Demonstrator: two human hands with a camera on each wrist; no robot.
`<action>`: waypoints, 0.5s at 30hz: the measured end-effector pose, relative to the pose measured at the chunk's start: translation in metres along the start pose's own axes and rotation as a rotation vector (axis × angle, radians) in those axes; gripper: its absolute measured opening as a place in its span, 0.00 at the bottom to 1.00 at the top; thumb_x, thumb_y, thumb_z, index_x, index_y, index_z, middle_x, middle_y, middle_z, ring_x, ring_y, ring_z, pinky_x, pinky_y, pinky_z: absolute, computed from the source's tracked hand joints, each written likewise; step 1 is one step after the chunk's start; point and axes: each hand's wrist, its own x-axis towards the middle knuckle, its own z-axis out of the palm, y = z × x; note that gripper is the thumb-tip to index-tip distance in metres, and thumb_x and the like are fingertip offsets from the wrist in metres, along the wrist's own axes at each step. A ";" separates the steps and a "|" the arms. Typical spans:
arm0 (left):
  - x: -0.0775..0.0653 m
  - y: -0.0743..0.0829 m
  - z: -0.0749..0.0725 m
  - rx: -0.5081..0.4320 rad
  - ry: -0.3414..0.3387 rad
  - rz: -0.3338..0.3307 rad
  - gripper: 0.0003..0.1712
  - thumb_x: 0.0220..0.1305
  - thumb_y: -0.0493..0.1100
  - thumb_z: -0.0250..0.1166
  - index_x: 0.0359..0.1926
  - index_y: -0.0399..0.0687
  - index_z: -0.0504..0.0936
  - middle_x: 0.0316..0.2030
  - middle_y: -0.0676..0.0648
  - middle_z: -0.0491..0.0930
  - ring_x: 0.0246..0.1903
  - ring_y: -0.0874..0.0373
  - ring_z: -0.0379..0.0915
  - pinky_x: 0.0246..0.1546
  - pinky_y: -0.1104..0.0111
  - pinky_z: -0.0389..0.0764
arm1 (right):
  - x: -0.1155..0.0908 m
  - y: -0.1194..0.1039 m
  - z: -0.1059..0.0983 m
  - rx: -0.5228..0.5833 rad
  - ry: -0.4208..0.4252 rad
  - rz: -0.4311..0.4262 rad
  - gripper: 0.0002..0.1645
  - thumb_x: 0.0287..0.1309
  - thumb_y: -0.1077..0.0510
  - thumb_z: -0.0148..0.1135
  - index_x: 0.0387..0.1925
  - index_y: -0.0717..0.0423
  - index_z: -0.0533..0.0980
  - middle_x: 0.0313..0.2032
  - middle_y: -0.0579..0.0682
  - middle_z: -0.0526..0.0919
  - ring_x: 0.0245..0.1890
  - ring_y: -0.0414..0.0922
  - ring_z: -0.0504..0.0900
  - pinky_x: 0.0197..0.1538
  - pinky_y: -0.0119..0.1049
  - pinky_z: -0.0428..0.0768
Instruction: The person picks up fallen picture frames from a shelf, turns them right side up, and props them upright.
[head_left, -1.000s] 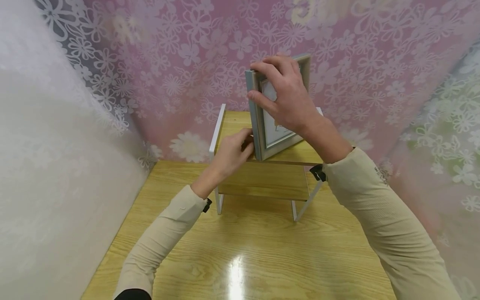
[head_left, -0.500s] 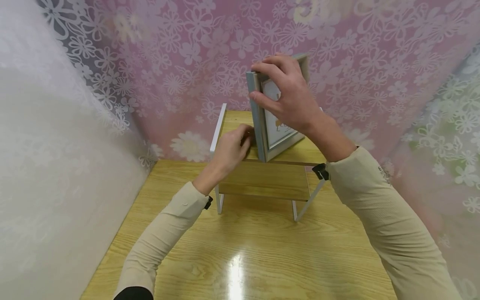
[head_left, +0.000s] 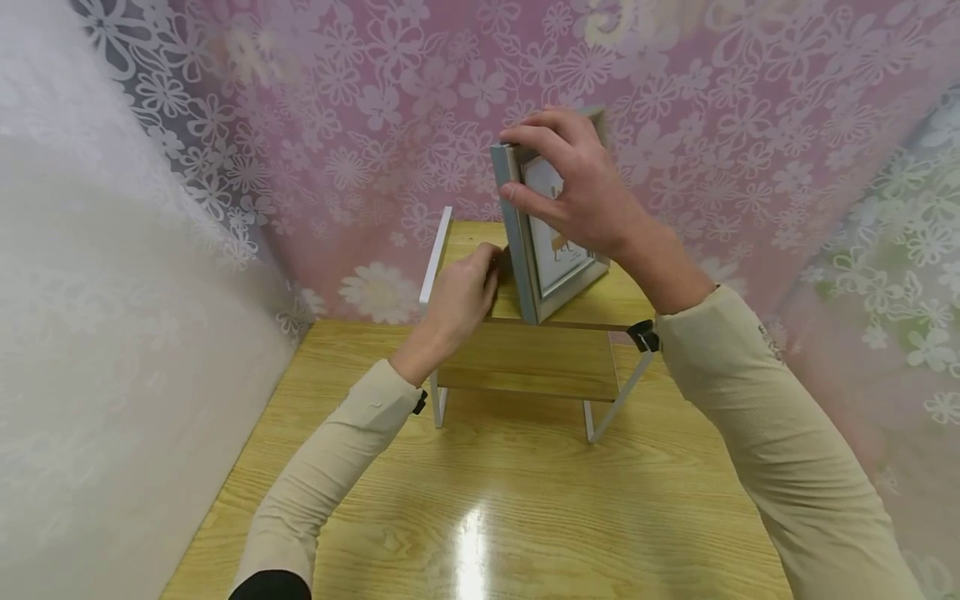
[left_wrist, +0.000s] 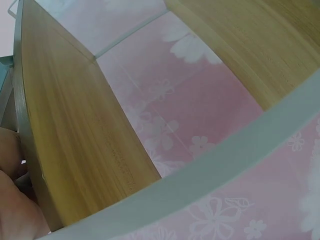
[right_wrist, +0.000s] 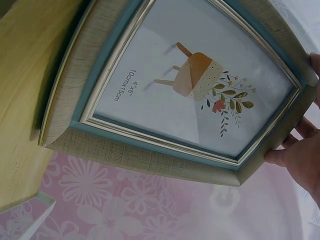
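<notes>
A picture frame stands upright at an angle on the top board of a small two-tier shelf. Its front, in the right wrist view, has a beige and blue-green border round a print of a chair with flowers. My right hand grips the upper corner, thumb on the front edge and fingers over the top. Behind the frame's left edge is my left hand, fingers bent close to the frame's back. Its fingertips are partly hidden and I cannot tell what they hold. The left wrist view catches only part of that hand.
White metal side rails bound the shelf, with a lower board beneath. It stands on a wood-look floor. A pink flowered curtain hangs right behind, with pale hangings on the left and right.
The frame has turned slightly, its far right side shifting left and its lower front corner a little right. My left hand has edged up and away from the frame's edge; my right hand keeps its grip.
</notes>
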 end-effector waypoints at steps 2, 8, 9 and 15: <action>0.001 0.000 0.001 0.012 -0.002 -0.006 0.09 0.72 0.32 0.56 0.50 0.34 0.77 0.40 0.39 0.86 0.34 0.49 0.85 0.34 0.63 0.84 | 0.000 0.001 0.000 -0.002 -0.004 -0.012 0.28 0.61 0.57 0.69 0.60 0.63 0.74 0.57 0.66 0.73 0.60 0.59 0.67 0.65 0.52 0.65; 0.005 -0.001 0.003 0.040 -0.003 -0.027 0.10 0.73 0.33 0.55 0.50 0.34 0.77 0.39 0.40 0.86 0.32 0.49 0.85 0.32 0.64 0.84 | 0.002 0.005 0.000 -0.006 -0.012 -0.010 0.28 0.63 0.57 0.67 0.61 0.62 0.74 0.57 0.65 0.73 0.60 0.59 0.67 0.64 0.52 0.65; 0.006 -0.001 0.003 0.042 -0.004 -0.032 0.10 0.73 0.33 0.55 0.50 0.34 0.77 0.38 0.40 0.86 0.32 0.49 0.84 0.32 0.64 0.84 | 0.002 0.005 0.000 -0.007 -0.012 -0.006 0.28 0.63 0.57 0.67 0.61 0.62 0.74 0.57 0.65 0.73 0.60 0.59 0.67 0.64 0.52 0.65; 0.009 -0.002 0.005 0.048 -0.006 -0.064 0.10 0.74 0.34 0.54 0.50 0.35 0.77 0.38 0.40 0.86 0.33 0.49 0.84 0.32 0.62 0.84 | 0.002 0.006 0.001 -0.017 -0.025 0.016 0.28 0.63 0.56 0.66 0.62 0.62 0.74 0.58 0.65 0.73 0.61 0.59 0.67 0.65 0.53 0.65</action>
